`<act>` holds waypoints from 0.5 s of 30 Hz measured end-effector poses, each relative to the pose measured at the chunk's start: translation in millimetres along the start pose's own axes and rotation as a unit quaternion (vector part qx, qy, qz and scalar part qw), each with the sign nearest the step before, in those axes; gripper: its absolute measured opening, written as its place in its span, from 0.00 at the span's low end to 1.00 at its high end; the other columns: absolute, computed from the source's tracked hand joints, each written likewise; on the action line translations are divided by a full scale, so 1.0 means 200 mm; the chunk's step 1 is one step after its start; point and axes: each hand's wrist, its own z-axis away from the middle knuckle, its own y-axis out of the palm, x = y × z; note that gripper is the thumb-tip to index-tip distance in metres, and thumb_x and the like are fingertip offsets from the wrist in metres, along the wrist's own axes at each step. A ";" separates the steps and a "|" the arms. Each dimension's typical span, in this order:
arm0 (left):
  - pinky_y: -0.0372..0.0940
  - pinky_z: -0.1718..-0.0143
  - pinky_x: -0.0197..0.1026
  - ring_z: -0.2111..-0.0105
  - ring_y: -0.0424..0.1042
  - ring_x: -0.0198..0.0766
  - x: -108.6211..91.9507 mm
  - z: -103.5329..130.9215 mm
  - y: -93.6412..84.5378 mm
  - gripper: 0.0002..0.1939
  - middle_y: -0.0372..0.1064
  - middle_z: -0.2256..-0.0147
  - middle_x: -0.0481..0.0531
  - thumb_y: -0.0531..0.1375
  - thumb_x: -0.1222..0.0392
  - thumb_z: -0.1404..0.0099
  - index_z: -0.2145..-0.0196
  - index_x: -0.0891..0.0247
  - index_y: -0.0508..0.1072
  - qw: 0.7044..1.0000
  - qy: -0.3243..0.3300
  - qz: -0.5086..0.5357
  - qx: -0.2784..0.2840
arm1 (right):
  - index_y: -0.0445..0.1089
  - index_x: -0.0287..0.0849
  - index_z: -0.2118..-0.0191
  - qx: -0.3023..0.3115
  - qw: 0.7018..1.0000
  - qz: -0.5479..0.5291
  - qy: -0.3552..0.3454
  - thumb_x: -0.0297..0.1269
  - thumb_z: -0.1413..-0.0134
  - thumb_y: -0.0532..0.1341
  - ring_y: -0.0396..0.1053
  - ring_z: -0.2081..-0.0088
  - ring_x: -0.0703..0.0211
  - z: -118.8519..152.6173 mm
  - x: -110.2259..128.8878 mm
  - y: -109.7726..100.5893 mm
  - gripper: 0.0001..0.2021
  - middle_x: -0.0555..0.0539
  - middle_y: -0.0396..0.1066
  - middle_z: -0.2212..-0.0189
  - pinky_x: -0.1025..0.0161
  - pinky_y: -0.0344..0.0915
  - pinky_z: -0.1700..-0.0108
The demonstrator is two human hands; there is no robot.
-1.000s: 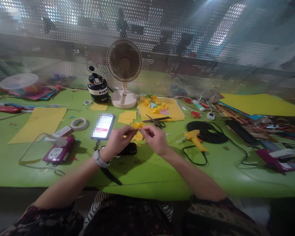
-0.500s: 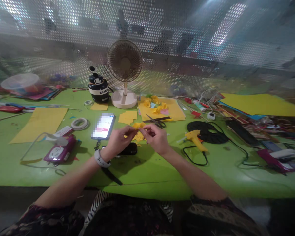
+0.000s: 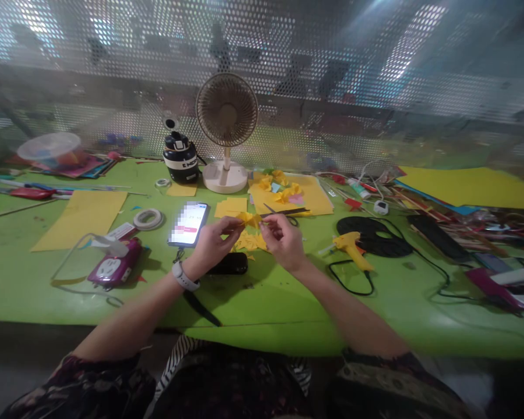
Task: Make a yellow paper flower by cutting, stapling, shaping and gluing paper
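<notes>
A small folded yellow paper flower (image 3: 248, 219) is held up between my two hands over the middle of the table. My left hand (image 3: 216, 241) pinches its left side between thumb and fingers. On the right, my right hand (image 3: 283, 240) has its fingertips closed at the flower's edge; the fingers partly hide the exact grip. Yellow paper scraps (image 3: 248, 241) lie just below the flower. Behind my right hand are scissors (image 3: 293, 220), partly covered. A black oblong case (image 3: 232, 263) rests under my left wrist, next to a lit phone (image 3: 188, 224).
Yellow paper squares (image 3: 231, 206) and finished-looking yellow flowers (image 3: 282, 185) lie beyond my hands. A fan (image 3: 227, 110) and a dark bottle (image 3: 180, 163) stand at the back. To the right lies a yellow glue gun (image 3: 351, 247) with its cord; to the left, a purple power strip (image 3: 116, 265).
My fingertips have moved slightly apart, and more of the flower shows between them. The whole view has shifted a little, moving the table's contents rightward.
</notes>
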 end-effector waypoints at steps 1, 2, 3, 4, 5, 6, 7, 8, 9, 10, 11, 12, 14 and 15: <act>0.76 0.62 0.40 0.67 0.80 0.40 0.00 0.00 0.00 0.09 0.80 0.62 0.56 0.63 0.56 0.35 0.60 0.63 0.78 1.000 0.001 0.001 0.000 | 0.69 0.44 0.61 0.005 1.000 0.001 -0.005 0.48 0.39 0.60 0.70 0.75 0.61 0.00 0.00 0.00 0.12 0.47 0.74 0.70 0.64 0.67 0.73; 0.76 0.62 0.40 0.66 0.81 0.40 0.00 -0.01 0.00 0.09 0.80 0.61 0.57 0.63 0.57 0.35 0.59 0.63 0.78 1.000 0.003 0.002 0.001 | 0.70 0.44 0.61 0.009 1.000 0.002 -0.012 0.47 0.38 0.59 0.70 0.74 0.60 0.00 -0.01 0.00 0.12 0.47 0.75 0.69 0.64 0.68 0.72; 0.77 0.60 0.41 0.65 0.81 0.40 0.00 -0.01 0.00 0.09 0.80 0.59 0.57 0.63 0.58 0.36 0.59 0.63 0.78 1.000 0.006 0.003 0.002 | 0.70 0.44 0.61 0.011 1.000 0.003 -0.022 0.47 0.38 0.59 0.71 0.73 0.60 0.00 -0.01 0.01 0.11 0.46 0.75 0.67 0.63 0.69 0.71; 0.77 0.59 0.42 0.63 0.81 0.41 0.00 -0.01 0.00 0.10 0.80 0.58 0.58 0.62 0.60 0.36 0.58 0.63 0.78 1.000 0.009 0.005 0.003 | 0.71 0.44 0.62 0.011 0.999 0.005 -0.033 0.46 0.37 0.58 0.71 0.73 0.60 0.00 -0.01 0.01 0.11 0.45 0.76 0.66 0.63 0.70 0.70; 0.77 0.57 0.42 0.61 0.81 0.41 0.00 -0.01 0.00 0.10 0.80 0.56 0.59 0.61 0.61 0.36 0.57 0.63 0.78 1.000 0.013 0.009 0.005 | 0.71 0.44 0.62 0.009 0.999 0.009 -0.043 0.45 0.37 0.58 0.71 0.72 0.60 0.00 -0.01 0.01 0.10 0.45 0.76 0.65 0.62 0.70 0.69; 0.77 0.56 0.42 0.59 0.80 0.42 0.00 -0.01 0.00 0.11 0.79 0.55 0.59 0.61 0.62 0.36 0.56 0.63 0.78 1.000 0.017 0.014 0.007 | 0.71 0.44 0.62 0.005 0.999 0.011 -0.050 0.44 0.37 0.58 0.71 0.72 0.60 0.00 -0.01 0.01 0.10 0.45 0.76 0.65 0.62 0.70 0.69; 0.76 0.54 0.42 0.57 0.80 0.42 0.01 -0.01 0.00 0.12 0.79 0.54 0.60 0.60 0.63 0.36 0.55 0.64 0.78 1.000 0.019 0.020 0.006 | 0.71 0.44 0.62 0.000 0.999 0.012 -0.052 0.43 0.38 0.59 0.71 0.71 0.60 0.00 -0.01 0.00 0.09 0.45 0.75 0.65 0.62 0.70 0.69; 0.76 0.54 0.42 0.55 0.79 0.42 0.01 -0.01 0.00 0.13 0.78 0.53 0.60 0.59 0.64 0.36 0.54 0.64 0.78 0.999 0.020 0.025 0.007 | 0.70 0.44 0.62 -0.006 0.999 0.010 -0.048 0.43 0.38 0.59 0.71 0.72 0.60 -0.01 -0.01 0.00 0.09 0.45 0.75 0.65 0.62 0.70 0.69; 0.76 0.53 0.42 0.54 0.79 0.42 0.02 -0.01 0.00 0.14 0.78 0.52 0.60 0.59 0.64 0.36 0.53 0.64 0.78 0.999 0.021 0.030 0.007 | 0.70 0.43 0.61 -0.013 0.999 0.005 -0.039 0.43 0.39 0.59 0.70 0.72 0.61 -0.01 -0.02 0.00 0.09 0.45 0.74 0.65 0.63 0.70 0.70; 0.76 0.53 0.42 0.53 0.78 0.43 0.02 -0.01 -0.01 0.15 0.77 0.52 0.60 0.59 0.65 0.36 0.53 0.64 0.78 0.999 0.023 0.032 0.006 | 0.69 0.43 0.60 -0.021 0.999 -0.002 -0.026 0.44 0.40 0.60 0.69 0.73 0.61 -0.02 -0.02 0.00 0.10 0.46 0.74 0.66 0.63 0.70 0.70; 0.76 0.53 0.42 0.53 0.78 0.43 0.02 -0.01 -0.01 0.15 0.77 0.51 0.60 0.59 0.65 0.36 0.52 0.64 0.78 0.999 0.025 0.032 0.004 | 0.68 0.43 0.59 -0.026 1.000 -0.010 -0.010 0.45 0.41 0.61 0.68 0.74 0.62 -0.02 -0.02 -0.01 0.11 0.46 0.73 0.66 0.63 0.69 0.71; 0.77 0.54 0.42 0.53 0.78 0.43 0.02 -0.01 -0.01 0.15 0.77 0.51 0.60 0.59 0.65 0.36 0.52 0.64 0.78 0.999 0.029 0.029 0.003 | 0.67 0.42 0.57 -0.027 0.999 -0.016 0.007 0.45 0.41 0.61 0.68 0.75 0.63 -0.02 -0.02 -0.01 0.13 0.46 0.73 0.66 0.63 0.69 0.71; 0.77 0.55 0.42 0.54 0.78 0.42 0.02 -0.01 -0.01 0.16 0.77 0.52 0.60 0.59 0.65 0.36 0.52 0.64 0.78 0.999 0.043 0.019 0.004 | 0.67 0.42 0.56 -0.014 0.999 -0.021 0.038 0.47 0.42 0.61 0.68 0.75 0.63 -0.03 -0.03 -0.01 0.15 0.46 0.73 0.67 0.63 0.69 0.72; 0.77 0.55 0.42 0.55 0.78 0.42 0.02 -0.01 -0.01 0.16 0.77 0.52 0.60 0.59 0.65 0.36 0.52 0.65 0.78 0.999 0.051 0.013 0.006 | 0.68 0.41 0.57 -0.003 0.999 -0.020 0.049 0.47 0.42 0.61 0.69 0.75 0.62 -0.03 -0.03 -0.01 0.15 0.46 0.74 0.67 0.63 0.69 0.71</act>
